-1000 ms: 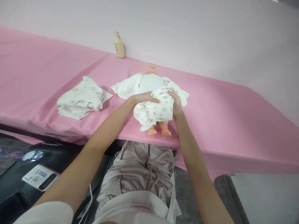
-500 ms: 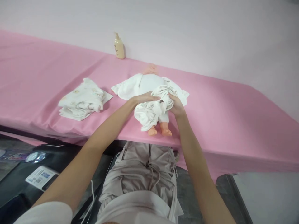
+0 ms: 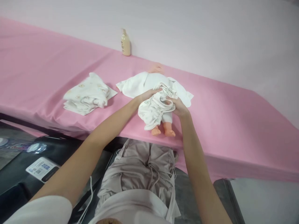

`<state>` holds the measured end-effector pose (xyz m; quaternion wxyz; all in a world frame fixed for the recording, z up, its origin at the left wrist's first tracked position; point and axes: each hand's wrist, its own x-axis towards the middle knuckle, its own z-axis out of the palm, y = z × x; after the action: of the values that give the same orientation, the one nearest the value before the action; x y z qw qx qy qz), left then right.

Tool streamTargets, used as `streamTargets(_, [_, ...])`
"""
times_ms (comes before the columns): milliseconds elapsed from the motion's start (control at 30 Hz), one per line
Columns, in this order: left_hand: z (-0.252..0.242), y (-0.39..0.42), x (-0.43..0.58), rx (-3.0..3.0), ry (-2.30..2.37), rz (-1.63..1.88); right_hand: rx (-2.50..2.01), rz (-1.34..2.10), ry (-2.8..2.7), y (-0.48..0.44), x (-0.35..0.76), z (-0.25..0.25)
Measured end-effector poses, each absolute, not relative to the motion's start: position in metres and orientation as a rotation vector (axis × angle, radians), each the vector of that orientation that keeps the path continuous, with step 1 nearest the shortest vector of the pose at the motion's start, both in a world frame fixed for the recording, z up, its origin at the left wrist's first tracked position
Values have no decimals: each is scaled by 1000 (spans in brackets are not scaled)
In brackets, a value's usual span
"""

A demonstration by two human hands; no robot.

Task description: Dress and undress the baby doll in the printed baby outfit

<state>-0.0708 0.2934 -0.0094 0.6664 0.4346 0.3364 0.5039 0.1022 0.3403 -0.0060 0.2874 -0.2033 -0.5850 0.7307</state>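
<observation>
A baby doll (image 3: 151, 81) in a white top lies on its back on the pink-covered table, its head away from me and its bare feet near the front edge. Over its legs is a bunched white baby garment (image 3: 150, 113) with a small print. My left hand (image 3: 149, 94) is closed on the garment's upper left side. My right hand (image 3: 177, 105) grips its right side, fingers curled into the folds by a rounded opening. Folds hide some fingertips and much of the doll's legs. I cannot tell whether the garment is around a leg or only resting on it.
A folded printed white cloth (image 3: 90, 95) lies left of the doll. A pump bottle (image 3: 125, 43) stands at the back against the wall. Below the pink tablecloth (image 3: 233, 124), a black seat (image 3: 21, 158) at left bears a plastic bottle (image 3: 36, 147) and a white labelled object (image 3: 42, 169).
The view has shifted slightly, so things on the table appear farther right. My hands keep hold of the garment, and its rounded opening near my right hand shows more clearly.
</observation>
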Motion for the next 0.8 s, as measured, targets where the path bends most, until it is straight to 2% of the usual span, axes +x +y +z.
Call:
streamTargets(133, [-9, 297, -71, 1195, 924, 1265, -542, 2014, -1386, 347, 98, -11])
streamTargets(333, [-2, 299, -76, 1446, 896, 986, -565, 2110, -1220, 353, 100, -14])
streamTargets(633, [-14, 293, -76, 921, 702, 1081, -421, 1876, -1597, 338, 104, -7])
streamTargets(800, [-11, 289, -77, 948, 678, 1091, -479, 1925, -1514, 338, 100, -5])
